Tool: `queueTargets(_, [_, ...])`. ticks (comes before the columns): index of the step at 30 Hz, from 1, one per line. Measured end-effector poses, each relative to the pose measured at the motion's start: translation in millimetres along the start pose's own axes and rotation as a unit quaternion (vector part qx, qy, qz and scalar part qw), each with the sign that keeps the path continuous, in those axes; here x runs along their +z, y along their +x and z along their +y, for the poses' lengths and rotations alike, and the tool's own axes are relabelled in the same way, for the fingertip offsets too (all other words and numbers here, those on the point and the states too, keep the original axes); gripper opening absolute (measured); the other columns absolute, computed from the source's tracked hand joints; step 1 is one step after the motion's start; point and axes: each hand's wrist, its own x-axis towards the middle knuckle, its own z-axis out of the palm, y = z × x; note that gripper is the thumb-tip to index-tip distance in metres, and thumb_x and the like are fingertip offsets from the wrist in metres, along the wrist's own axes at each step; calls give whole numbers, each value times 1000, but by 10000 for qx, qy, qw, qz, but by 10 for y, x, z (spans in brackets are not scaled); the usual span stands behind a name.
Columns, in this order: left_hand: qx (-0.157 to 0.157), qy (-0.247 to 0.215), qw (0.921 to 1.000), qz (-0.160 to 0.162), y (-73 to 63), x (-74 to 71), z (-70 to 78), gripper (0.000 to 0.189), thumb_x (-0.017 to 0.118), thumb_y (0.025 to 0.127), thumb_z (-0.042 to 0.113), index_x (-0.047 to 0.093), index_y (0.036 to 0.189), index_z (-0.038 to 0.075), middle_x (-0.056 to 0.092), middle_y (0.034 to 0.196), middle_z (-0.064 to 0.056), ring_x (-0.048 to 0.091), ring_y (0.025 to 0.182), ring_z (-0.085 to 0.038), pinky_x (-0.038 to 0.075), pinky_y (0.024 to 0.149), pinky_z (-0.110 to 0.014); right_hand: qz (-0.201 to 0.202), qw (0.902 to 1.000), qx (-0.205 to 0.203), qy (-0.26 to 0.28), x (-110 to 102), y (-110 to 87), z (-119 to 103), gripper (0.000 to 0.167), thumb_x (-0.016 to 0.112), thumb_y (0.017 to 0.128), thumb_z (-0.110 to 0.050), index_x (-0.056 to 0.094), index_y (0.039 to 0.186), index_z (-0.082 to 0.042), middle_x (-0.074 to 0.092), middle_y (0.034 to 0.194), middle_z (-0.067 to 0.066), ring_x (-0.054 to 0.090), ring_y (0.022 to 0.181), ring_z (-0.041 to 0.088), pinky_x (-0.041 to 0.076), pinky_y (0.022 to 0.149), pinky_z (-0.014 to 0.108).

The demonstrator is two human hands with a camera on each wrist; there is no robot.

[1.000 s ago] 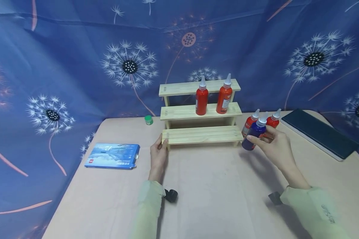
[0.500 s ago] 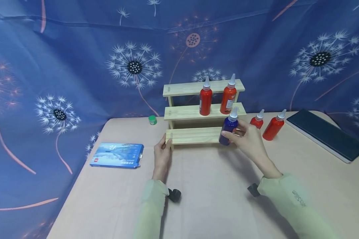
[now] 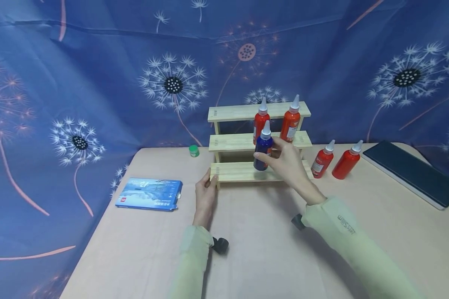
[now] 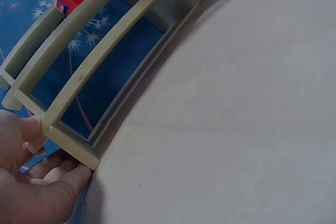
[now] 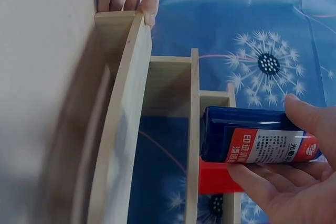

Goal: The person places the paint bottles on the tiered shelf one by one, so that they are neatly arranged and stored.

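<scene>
A three-step wooden display shelf (image 3: 230,172) stands on the table against the backdrop. My left hand (image 3: 205,196) holds the left end of its lowest step; in the left wrist view, the thumb lies over the board and the fingers are against the end piece (image 4: 73,147). My right hand (image 3: 291,164) grips a dark blue bottle (image 3: 263,151) with a pale pointed nozzle, upright in front of the middle step. Whether its base touches wood I cannot tell. One red bottle (image 3: 259,121), partly hidden by the blue one, and an orange-red bottle (image 3: 289,125) stand on the middle step.
Two more red bottles (image 3: 322,161) stand on the table just right of the shelf. Beyond them lies a dark-covered book or case (image 3: 411,172). A blue flat box (image 3: 149,194) and a small green-lidded jar (image 3: 194,150) sit on the left.
My right hand has carried the blue bottle leftward from beside the red bottles on the table to the front of the shelf. The left hand keeps its place on the shelf end.
</scene>
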Motion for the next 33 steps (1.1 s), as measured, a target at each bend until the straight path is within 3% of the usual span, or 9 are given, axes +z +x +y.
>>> queueTargets(8, [112,-289,9995,-31,-2,10,-7,48,54,101,12,41,146,3,40,152,-15,48,133,-26,48,104,-28,-9,9998,-103,-158,177,204,-114,47,76,87,-22,58,126,-2,69,107,20,68,97,31,58,86,45])
queueTargets(14, [-24,-160,9999,33,13,13,-6,49,55,100,14,41,147,6,43,150,-13,51,130,-24,49,102,-27,-67,9998,-169,-71,314,358,-197,48,74,89,-23,56,127,-2,67,105,18,65,94,29,59,82,44])
queueTargets(23, [4,-192,9998,20,24,-3,-7,49,56,100,14,42,146,5,43,150,-14,52,129,-25,49,103,-28,-244,9994,-241,-41,456,543,-270,50,72,90,-23,54,131,-2,66,121,18,62,114,29,56,95,45])
queueTargets(33, [77,-228,9997,52,34,5,-13,48,57,99,13,43,145,3,42,151,-13,49,132,-23,48,104,-27,-201,9993,-206,-226,600,714,-243,49,70,92,-26,53,131,-1,67,118,17,64,112,28,57,94,43])
